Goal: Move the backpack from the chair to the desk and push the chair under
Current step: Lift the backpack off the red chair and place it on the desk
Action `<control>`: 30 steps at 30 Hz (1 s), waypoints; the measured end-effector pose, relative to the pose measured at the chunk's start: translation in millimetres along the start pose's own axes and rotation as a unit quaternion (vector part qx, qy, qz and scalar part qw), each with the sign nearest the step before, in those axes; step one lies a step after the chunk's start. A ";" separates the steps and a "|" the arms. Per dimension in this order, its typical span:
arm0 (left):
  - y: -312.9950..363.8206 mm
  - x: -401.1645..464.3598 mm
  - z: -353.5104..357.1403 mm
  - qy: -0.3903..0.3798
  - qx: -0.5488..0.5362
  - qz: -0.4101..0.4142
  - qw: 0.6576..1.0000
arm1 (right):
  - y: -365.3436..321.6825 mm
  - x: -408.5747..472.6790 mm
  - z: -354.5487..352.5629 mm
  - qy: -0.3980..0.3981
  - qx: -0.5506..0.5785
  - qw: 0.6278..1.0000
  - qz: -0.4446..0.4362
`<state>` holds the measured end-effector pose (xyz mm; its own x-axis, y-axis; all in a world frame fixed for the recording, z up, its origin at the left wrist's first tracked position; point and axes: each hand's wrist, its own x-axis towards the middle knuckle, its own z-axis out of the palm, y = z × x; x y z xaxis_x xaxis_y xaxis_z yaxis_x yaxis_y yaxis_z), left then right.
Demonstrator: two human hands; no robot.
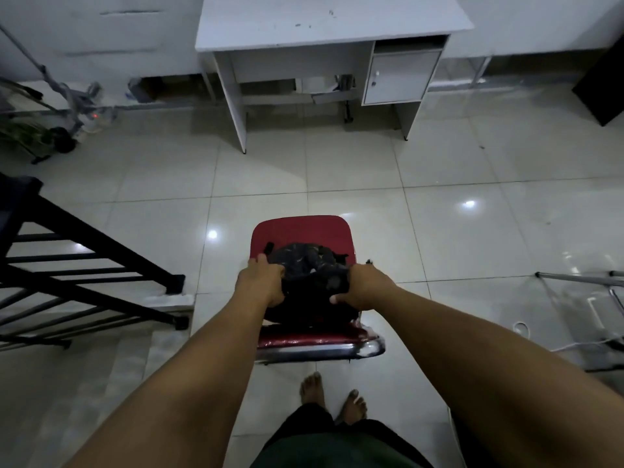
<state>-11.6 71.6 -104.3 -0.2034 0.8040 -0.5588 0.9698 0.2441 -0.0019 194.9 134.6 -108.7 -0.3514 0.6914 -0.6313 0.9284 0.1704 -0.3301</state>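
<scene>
On the red chair (pixel 300 231), both hands (pixel 261 282) (pixel 366 285) closed around the dark backpack (pixel 310 275) sides, ready for lifting to the bench (pixel 331 25).

I see the chair (pixel 301 231) covered in red vinyl that looks glossy and a little wrinkled at the near edge, over a chromed metal frame that throws back the light. The backpack (pixel 312 268) looks like matt dark cloth with a faint pattern. The floor (pixel 456 231) is pale glazed tile, smooth and shiny with bright reflections. The desk (pixel 324 25) seems a matt white laminate, scuffed with small dark marks. The railing (pixel 84 265) reads as black painted metal.
</scene>
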 end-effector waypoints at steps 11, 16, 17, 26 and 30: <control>63.4 54.3 -77.5 0.074 -0.100 0.034 0.992 | 7.3 17.6 -58.6 0.032 0.063 0.997 0.006; 128.8 77.9 -118.3 0.136 -0.152 0.003 0.979 | 25.7 34.2 -90.1 0.018 0.115 0.992 -0.052; 145.4 82.8 -124.7 0.141 -0.171 -0.010 0.975 | 31.4 37.7 -97.6 0.017 0.133 0.989 -0.065; 247.7 122.3 -157.4 0.160 -0.403 -0.198 0.879 | 82.5 60.7 -155.2 0.131 0.134 0.981 -0.043; 286.1 137.1 -166.0 0.178 -0.451 -0.213 0.848 | 119.9 67.7 -183.7 0.187 0.113 0.973 -0.072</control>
<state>215.6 341.7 -43.8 -0.6934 0.6123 -0.3799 0.3333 0.7400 0.5842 304.6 330.9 -62.1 -0.3681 0.8858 -0.2824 0.8082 0.1547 -0.5682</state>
